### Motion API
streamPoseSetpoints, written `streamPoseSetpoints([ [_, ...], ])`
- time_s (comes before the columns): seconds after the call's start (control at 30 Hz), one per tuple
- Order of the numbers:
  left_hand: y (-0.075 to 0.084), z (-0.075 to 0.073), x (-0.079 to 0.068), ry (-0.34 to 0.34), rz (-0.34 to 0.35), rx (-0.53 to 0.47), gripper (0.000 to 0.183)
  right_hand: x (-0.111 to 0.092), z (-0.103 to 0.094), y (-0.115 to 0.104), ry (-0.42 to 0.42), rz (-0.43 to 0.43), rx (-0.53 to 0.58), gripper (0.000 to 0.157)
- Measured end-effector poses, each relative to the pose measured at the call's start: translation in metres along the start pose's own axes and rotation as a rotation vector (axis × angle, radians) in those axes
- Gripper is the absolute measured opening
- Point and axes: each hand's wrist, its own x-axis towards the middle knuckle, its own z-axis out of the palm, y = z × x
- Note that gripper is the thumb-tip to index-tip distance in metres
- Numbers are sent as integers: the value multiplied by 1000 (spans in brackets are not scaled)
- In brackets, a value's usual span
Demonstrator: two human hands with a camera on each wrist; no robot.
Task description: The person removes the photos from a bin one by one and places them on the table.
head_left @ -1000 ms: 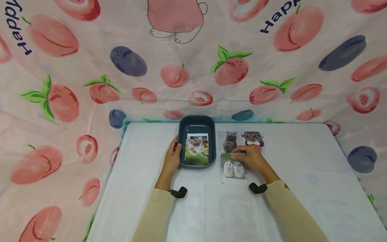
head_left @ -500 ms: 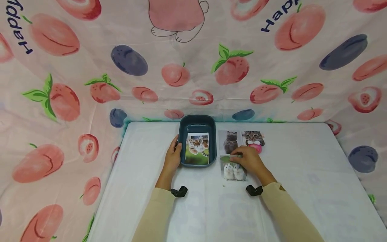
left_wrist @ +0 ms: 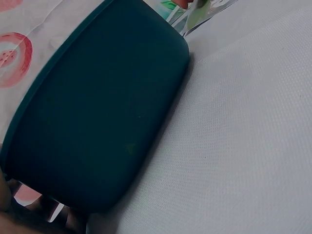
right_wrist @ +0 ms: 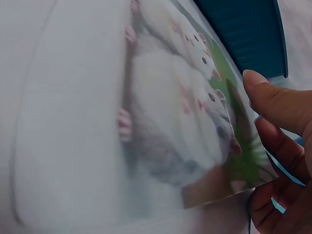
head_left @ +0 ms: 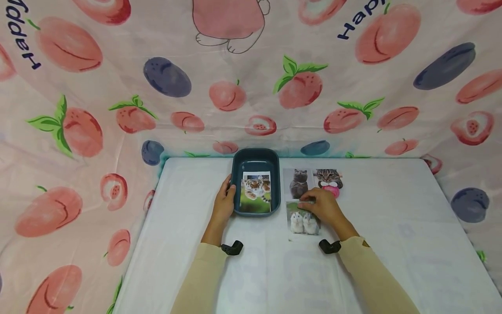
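My left hand (head_left: 225, 201) grips the left side of a dark teal plastic tray (head_left: 256, 153), thumb at the rim. In the left wrist view the tray's outer wall (left_wrist: 97, 107) fills much of the picture, with fingers at its lower left end. A tiger photo card (head_left: 255, 198) lies inside the tray. Right of it, my right hand (head_left: 327, 209) pinches the far edge of a photo card of two white hamsters (head_left: 303, 223). The right wrist view shows this hamster card (right_wrist: 170, 97) tilted, its edge between thumb and fingers. Its white lower part is blurred.
Behind the hamster card lie a grey cat photo card (head_left: 300, 183) and a tabby cat photo card (head_left: 328, 176), the latter partly covered by my right hand. A white table (head_left: 392, 244) bears everything. A fruit-print cloth (head_left: 251, 100) hangs behind its far edge.
My right hand and forearm have shifted slightly left, and the hamster card's near edge has changed angle. The left hand and tray look the same.
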Motion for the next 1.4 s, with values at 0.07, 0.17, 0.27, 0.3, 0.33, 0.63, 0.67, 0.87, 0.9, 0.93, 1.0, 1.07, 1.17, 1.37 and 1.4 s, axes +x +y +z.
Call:
streamPoseSetpoints([
  [0.07, 0, 0, 0, -1, 0, -1, 48, 0, -1, 0, -8, 4, -1, 15],
  [0.17, 1, 0, 1, -2, 2, -1, 49, 0, -2, -2, -18, 9, -1, 16],
  [0.27, 2, 1, 1, 0, 7, -9, 48, 0, -4, -3, -20, 18, -3, 16],
  [0.3, 3, 1, 0, 1, 6, -11, 48, 0, -5, -3, -17, 20, -4, 16],
  [0.33, 3, 1, 0, 0, 8, -10, 48, 1, -6, -4, -13, 24, -8, 16],
  [0.63, 2, 1, -1, 2, -9, 3, 48, 14, -14, -25, 11, -38, -18, 21],
  [0.67, 2, 1, -1, 2, -6, 3, 48, 18, -16, -30, 6, -48, -5, 22],
  [0.87, 3, 0, 0, 5, -1, 10, 47, 56, -28, -72, -53, -117, 34, 28],
  [0.9, 3, 0, 0, 6, -2, 9, 47, 63, -29, -80, -78, -130, 25, 30],
  [0.93, 3, -1, 0, 6, 1, 6, 48, 71, -29, -87, -109, -145, 17, 32],
  [1.0, 2, -1, 0, 5, -1, 4, 48, 85, -30, -100, -187, -161, 4, 36],
  [1.07, 2, -1, 0, 6, 3, 1, 48, 100, -28, -111, -269, -164, -7, 39],
  [1.17, 2, 0, -1, 4, 8, 2, 49, 118, -23, -125, -373, -177, -28, 42],
  [1.37, 2, 1, -2, -3, 11, -16, 48, 147, -9, -137, -519, -214, -88, 45],
  [1.4, 2, 1, -2, -5, 7, -21, 48, 151, -6, -137, -540, -207, -99, 46],
])
